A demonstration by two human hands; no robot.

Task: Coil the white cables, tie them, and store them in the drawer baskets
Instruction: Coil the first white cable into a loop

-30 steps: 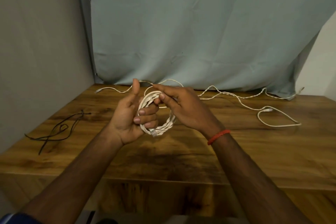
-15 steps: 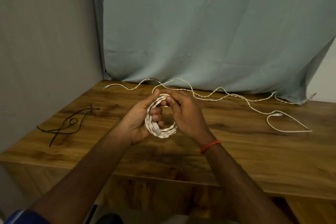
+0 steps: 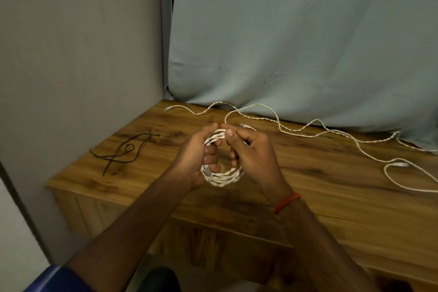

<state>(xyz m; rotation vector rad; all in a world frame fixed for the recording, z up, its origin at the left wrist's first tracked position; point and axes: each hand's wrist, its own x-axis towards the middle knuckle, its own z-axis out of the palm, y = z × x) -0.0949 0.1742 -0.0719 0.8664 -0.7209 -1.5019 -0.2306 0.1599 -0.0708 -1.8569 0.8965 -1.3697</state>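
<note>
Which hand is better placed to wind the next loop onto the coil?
Probably the right hand: its fingers pinch the loose cable at the top of the coil, and the slack trails to that side. The left hand grips the coil.

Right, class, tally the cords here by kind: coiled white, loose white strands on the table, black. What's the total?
Coiled white cable: 1
Loose white strands: 2, a twisted strand and a thin strand
Black cord: 1
Total: 4

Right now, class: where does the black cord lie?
In the head view the black cord lies at the left end of the wooden table, beside the grey wall, left of the left hand.
</note>
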